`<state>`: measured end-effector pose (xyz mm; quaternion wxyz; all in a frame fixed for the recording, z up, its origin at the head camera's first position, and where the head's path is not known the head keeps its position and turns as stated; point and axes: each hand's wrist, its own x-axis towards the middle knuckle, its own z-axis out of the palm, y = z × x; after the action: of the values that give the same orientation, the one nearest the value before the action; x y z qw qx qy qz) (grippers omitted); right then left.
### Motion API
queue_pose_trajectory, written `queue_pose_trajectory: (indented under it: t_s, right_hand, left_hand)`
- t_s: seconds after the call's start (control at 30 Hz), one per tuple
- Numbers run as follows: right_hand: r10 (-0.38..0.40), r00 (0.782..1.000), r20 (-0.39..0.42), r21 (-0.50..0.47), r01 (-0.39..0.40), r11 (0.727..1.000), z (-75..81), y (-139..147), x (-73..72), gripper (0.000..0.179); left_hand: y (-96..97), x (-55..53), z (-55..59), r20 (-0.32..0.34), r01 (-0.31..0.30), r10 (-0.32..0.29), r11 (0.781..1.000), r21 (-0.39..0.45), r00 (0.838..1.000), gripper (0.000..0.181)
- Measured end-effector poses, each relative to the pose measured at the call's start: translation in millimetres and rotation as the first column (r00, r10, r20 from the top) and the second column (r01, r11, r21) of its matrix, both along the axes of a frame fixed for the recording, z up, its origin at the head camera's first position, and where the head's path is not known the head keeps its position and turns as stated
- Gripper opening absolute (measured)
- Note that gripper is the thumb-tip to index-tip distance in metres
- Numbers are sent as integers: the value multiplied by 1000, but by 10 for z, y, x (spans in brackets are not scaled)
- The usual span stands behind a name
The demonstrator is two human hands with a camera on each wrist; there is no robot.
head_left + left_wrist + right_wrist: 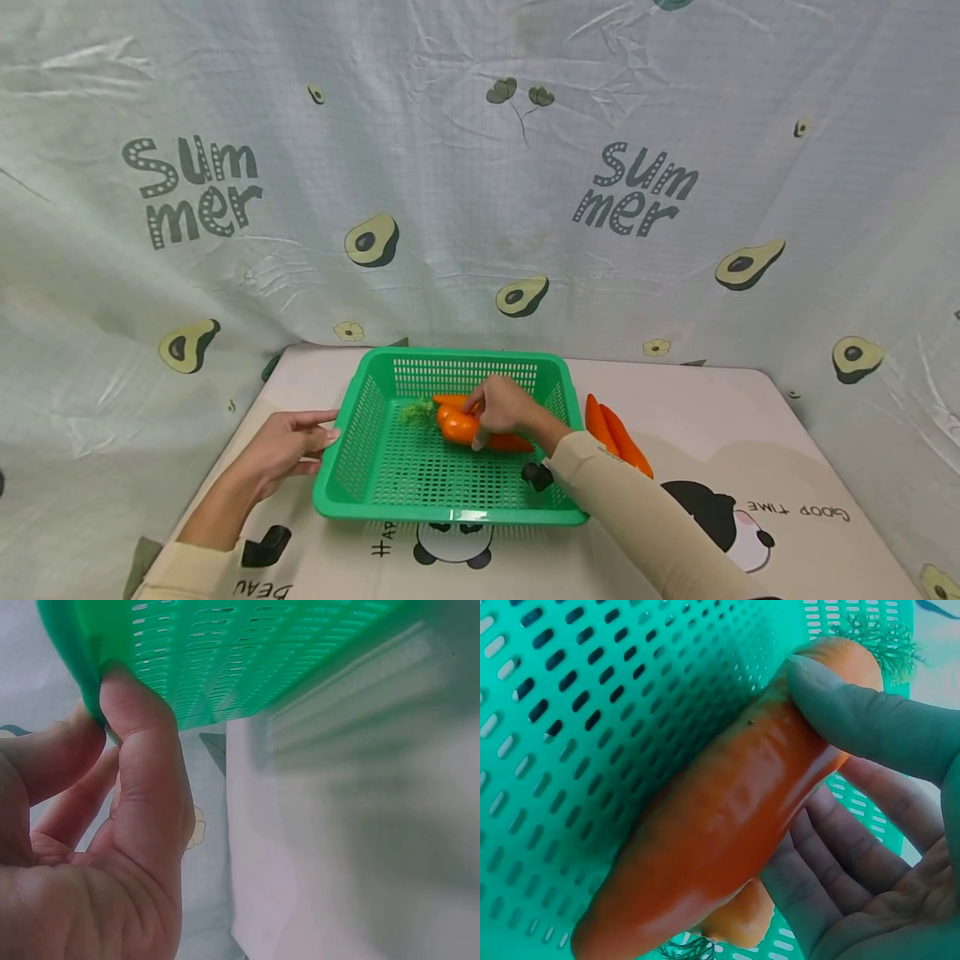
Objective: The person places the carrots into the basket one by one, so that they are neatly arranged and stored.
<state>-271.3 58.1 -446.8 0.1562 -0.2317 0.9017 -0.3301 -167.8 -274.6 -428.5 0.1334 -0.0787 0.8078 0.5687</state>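
A green plastic basket (pixel 450 515) with slotted walls stands on the table. At its left rim my left hand (pixel 288 450) pinches the edge between thumb and fingers, also seen close up in the left wrist view. My right hand (pixel 504 407) reaches inside the basket and holds an orange carrot (pixel 705 817), the thumb on its thick end and fingers on the far side. Another carrot (pixel 746 919) lies behind it in the right wrist view, partly hidden. Green leafy tops (pixel 417 411) lie left of the carrots on the slotted basket floor.
Two more carrots (pixel 617 435) lie on the table just right of the basket, partly hidden by the right sleeve (pixel 637 517). A printed cloth (pixel 450 167) hangs behind the table. The pale tabletop (pixel 720 425) bears panda drawings and lettering.
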Motion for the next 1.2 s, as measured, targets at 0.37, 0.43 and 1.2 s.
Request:
queue_pose_trajectory:
  t_s: [0.37, 0.43, 1.2]
  right_hand:
    - [76, 995, -58, 95, -70, 993, -5, -36, 31, 53]
    - [88, 994, -71, 116, -80, 990, -14, -43, 26, 51]
    - [152, 980, -131, 181, -127, 975, -22, -15, 71, 27]
  left_hand:
    - [17, 2, 19, 11, -16, 16, 1000, -11, 1000, 57]
    - [19, 1, 23, 17, -18, 19, 1000, -6, 1000, 57]
    - [40, -10, 22, 17, -25, 26, 1000, -12, 1000, 57]
